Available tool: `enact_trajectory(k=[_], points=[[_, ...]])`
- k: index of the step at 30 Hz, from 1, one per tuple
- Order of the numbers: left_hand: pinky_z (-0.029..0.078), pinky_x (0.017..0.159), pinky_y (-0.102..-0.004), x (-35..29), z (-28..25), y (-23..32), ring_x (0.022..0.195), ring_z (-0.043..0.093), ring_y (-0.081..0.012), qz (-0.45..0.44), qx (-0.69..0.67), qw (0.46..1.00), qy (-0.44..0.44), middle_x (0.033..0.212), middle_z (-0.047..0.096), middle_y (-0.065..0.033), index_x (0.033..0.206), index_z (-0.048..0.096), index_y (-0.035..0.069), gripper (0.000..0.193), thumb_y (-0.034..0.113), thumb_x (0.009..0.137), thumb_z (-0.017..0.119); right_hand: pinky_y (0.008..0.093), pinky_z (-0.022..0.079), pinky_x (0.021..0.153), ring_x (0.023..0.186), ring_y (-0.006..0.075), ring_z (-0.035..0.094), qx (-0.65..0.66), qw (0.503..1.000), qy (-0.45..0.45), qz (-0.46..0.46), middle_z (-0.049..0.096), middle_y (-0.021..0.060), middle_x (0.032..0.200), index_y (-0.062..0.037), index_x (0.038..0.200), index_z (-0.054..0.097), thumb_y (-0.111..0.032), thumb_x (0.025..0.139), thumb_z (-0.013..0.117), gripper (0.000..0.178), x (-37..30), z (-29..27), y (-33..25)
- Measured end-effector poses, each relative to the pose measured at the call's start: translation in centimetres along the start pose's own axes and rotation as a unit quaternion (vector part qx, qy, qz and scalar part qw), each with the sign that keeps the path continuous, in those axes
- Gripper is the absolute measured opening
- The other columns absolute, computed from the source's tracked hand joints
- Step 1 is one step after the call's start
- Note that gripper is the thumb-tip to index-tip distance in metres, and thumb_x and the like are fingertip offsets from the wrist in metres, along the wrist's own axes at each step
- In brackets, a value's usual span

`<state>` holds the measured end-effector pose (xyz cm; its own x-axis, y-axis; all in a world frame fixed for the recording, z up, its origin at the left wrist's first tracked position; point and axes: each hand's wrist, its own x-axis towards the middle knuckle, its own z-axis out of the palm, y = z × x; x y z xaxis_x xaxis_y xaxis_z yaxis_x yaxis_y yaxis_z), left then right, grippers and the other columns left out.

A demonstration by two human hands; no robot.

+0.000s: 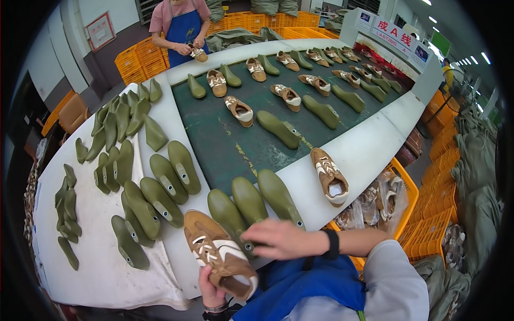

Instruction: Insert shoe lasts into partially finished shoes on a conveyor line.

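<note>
- Gripping the brown suede-like shoe [219,254] by its heel, our left hand [210,289] keeps it at the table's near edge.
- Our right hand [278,239] lies open-fingered on smooth olive shoe lasts [249,200]; we cannot see its fingertips' contact.

Wall notice [100,31]: at eleven o'clock, far wall; upright rectangle, white field, red border, slightly tilted.
Overhead line sign [393,32]: at one o'clock, above the far end of the belt; long white panel with red characters, angled away.
Small placard, near end [365,17]: just left of the line sign, at one o'clock; white square with a blue patch.
Small placard, far end [421,53]: right of the line sign, at two o'clock; white with a blue patch.
Green board [441,43]: at two o'clock, behind the placards; plain green rectangle.
Plastic bags [375,200]: at four o'clock, in an orange crate [411,188] beside the table; clear, crumpled wrapping.
</note>
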<state>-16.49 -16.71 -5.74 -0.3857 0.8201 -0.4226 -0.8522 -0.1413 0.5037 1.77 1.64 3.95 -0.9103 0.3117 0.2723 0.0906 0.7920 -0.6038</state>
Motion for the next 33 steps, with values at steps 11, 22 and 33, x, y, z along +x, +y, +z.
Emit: enact_trajectory(k=[11,22,33], points=[[0.049,0.083,-0.0357,-0.6,-5.9,1.8,0.092,0.060,-0.0227,0.097,-0.005,0.988,0.118,0.100,0.063,-0.0102,0.107,0.055,0.001,0.034,0.027,0.088,0.045,0.0458,0.045,0.050,0.056,0.0354,0.057,-0.199,0.956,-0.091,0.193,0.058,0.0151,0.063,-0.0214,0.124,0.041,-0.025,0.081,0.054,0.045,-2.5,-1.1,10.8],[0.045,0.081,-0.0329,-3.7,-3.1,1.1,0.092,0.056,-0.0212,0.062,0.080,0.980,0.172,0.097,0.059,-0.0088,0.105,0.055,0.006,0.021,0.020,0.090,0.049,0.0407,0.050,0.068,0.077,0.0280,0.064,-0.268,0.935,-0.065,0.222,0.065,0.0114,0.083,-0.0248,0.126,0.046,-0.016,0.083,0.047,0.044,15.8,2.6,22.8],[0.045,0.077,-0.0319,-2.3,-0.1,0.9,0.083,0.057,-0.0206,0.042,0.076,0.984,0.157,0.091,0.062,-0.0081,0.099,0.057,0.005,0.023,0.024,0.090,0.048,0.0441,0.047,0.073,0.083,0.0360,0.060,-0.034,0.982,-0.156,0.103,0.063,0.0183,0.091,-0.0107,0.116,0.054,-0.020,0.079,0.056,0.038,2.9,-2.2,14.2]])
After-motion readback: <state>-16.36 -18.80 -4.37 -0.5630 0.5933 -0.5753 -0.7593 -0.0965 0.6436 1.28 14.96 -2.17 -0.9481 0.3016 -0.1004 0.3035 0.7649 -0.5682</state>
